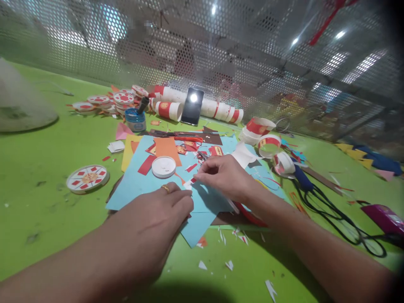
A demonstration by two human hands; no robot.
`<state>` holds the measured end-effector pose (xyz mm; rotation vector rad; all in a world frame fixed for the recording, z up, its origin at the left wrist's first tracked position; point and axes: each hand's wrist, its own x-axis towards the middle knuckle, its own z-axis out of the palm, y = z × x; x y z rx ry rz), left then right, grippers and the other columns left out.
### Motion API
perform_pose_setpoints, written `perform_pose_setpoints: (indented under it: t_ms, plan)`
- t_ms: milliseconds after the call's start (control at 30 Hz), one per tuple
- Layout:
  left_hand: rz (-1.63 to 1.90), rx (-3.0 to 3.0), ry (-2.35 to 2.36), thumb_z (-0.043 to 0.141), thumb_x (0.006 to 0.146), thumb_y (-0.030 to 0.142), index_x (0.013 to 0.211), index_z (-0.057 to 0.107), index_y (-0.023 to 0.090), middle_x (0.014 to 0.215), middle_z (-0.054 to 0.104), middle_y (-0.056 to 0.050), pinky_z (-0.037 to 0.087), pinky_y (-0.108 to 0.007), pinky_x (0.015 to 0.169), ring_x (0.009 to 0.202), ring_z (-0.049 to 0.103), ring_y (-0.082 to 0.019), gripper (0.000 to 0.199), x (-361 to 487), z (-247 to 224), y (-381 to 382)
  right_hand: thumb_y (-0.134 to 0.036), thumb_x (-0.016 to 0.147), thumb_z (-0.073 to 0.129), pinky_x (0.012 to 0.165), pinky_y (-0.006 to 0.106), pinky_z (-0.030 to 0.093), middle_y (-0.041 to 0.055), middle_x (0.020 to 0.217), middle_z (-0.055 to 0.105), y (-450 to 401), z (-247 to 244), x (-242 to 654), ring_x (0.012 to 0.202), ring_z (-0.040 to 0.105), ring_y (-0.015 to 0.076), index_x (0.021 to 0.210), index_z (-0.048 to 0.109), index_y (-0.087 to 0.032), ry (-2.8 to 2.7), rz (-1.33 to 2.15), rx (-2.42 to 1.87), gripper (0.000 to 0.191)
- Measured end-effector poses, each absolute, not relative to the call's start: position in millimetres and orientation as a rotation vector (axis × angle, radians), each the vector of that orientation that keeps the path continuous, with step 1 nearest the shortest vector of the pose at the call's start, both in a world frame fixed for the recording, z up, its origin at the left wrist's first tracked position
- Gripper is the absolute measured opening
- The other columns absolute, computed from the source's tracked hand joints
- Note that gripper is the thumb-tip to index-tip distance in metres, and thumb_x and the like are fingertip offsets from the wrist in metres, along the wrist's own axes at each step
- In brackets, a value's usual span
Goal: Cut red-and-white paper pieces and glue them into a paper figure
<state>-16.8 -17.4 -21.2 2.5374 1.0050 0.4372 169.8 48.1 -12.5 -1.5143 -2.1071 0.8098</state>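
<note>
My right hand (221,174) is closed in a pinch on a small red and white paper scrap (192,181), low over light blue paper sheets (129,195). My left hand (167,210), with a ring on one finger, rests on the same sheets with its fingers curled together. Its fingertips are close to the scrap, and what they hold, if anything, is hidden. Just beyond the left hand lies a white round disc (163,166). Around it are an orange paper piece (167,149) and a red paper strip (147,165).
To the left lies a decorated disc (88,178). Behind stand a blue glue jar (135,120), a phone (192,106), stacked paper cups (217,108) and several decorated discs (123,98). Cut cup rings (269,145), a dark cord (328,214) and a purple object (383,216) lie right.
</note>
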Motion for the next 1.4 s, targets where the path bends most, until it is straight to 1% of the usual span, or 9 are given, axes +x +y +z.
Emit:
perform_pose_setpoints:
  t_ms: [100,267,433,700,833,1067,1167,1300,1400]
  plan:
    - [0.3,2.628,1.069,0.044,0.08,0.014,0.085,0.061,0.019,0.089,0.065,-0.011,0.047,-0.04,0.071,0.084,0.056,-0.028,0.019,-15,-23,-16,-0.014,0.075,0.065,0.055,0.025,0.041,0.0014,0.062,0.061,50,-14,167,0.058,0.054,0.0124,0.058,0.065,-0.014,-2.136,0.791,-1.53,0.017]
    - [0.231,2.746,1.03,0.045,0.075,0.015,0.081,0.061,0.017,0.093,0.066,-0.015,0.049,-0.045,0.068,0.084,0.058,-0.033,0.017,-13,-26,-13,-0.015,0.076,0.066,0.053,0.025,0.04,0.0011,0.061,0.061,51,-15,165,0.057,0.053,0.012,0.057,0.064,-0.015,-2.154,0.765,-1.56,0.019]
    - [0.282,2.753,1.051,0.045,0.076,0.015,0.082,0.062,0.018,0.093,0.068,-0.013,0.049,-0.043,0.071,0.084,0.058,-0.031,0.018,-15,-31,-12,-0.02,0.074,0.068,0.05,0.025,0.038,0.0009,0.061,0.064,50,-19,165,0.057,0.055,0.0129,0.055,0.063,-0.017,-2.162,0.687,-1.594,0.02]
    - [0.429,2.716,1.055,0.047,0.077,0.019,0.084,0.063,0.018,0.09,0.068,-0.015,0.048,-0.046,0.075,0.085,0.059,-0.033,0.017,-16,-37,-15,-0.02,0.073,0.067,0.049,0.025,0.036,0.0016,0.06,0.065,50,-24,163,0.057,0.056,0.0138,0.052,0.061,-0.018,-2.19,0.572,-1.589,0.022]
    - [0.369,2.737,1.032,0.047,0.077,0.017,0.082,0.063,0.017,0.086,0.068,-0.016,0.048,-0.046,0.071,0.081,0.059,-0.033,0.017,-15,-34,-14,-0.017,0.073,0.065,0.051,0.025,0.037,0.0027,0.062,0.066,50,-25,163,0.059,0.057,0.0141,0.052,0.061,-0.018,-2.196,0.533,-1.578,0.021]
    - [0.286,2.752,1.089,0.049,0.077,0.021,0.084,0.062,0.019,0.088,0.068,-0.012,0.048,-0.043,0.073,0.082,0.058,-0.03,0.015,-14,-29,-16,-0.017,0.071,0.063,0.05,0.025,0.035,0.0021,0.059,0.064,49,-24,163,0.056,0.055,0.0136,0.052,0.061,-0.018,-2.191,0.495,-1.582,0.019]
    - [0.299,2.724,1.082,0.048,0.08,0.021,0.085,0.062,0.019,0.088,0.067,-0.012,0.048,-0.042,0.075,0.084,0.058,-0.029,0.015,-14,-29,-15,-0.015,0.071,0.062,0.052,0.026,0.036,0.0023,0.06,0.064,48,-24,163,0.057,0.055,0.014,0.052,0.061,-0.018,-2.186,0.471,-1.586,0.019]
    - [0.46,2.631,1.059,0.044,0.086,0.022,0.089,0.062,0.02,0.086,0.067,-0.01,0.047,-0.041,0.082,0.088,0.058,-0.028,0.018,-15,-29,-16,-0.014,0.071,0.062,0.055,0.027,0.038,0.0023,0.062,0.064,48,-23,164,0.059,0.055,0.0148,0.054,0.063,-0.018,-2.177,0.478,-1.584,0.017]
    - [0.492,2.599,1.056,0.044,0.087,0.022,0.091,0.063,0.019,0.085,0.067,-0.01,0.047,-0.04,0.082,0.088,0.058,-0.027,0.02,-15,-28,-17,-0.015,0.072,0.061,0.054,0.026,0.041,0.0019,0.062,0.064,49,-20,166,0.06,0.056,0.0145,0.056,0.063,-0.017,-2.152,0.536,-1.58,0.016]
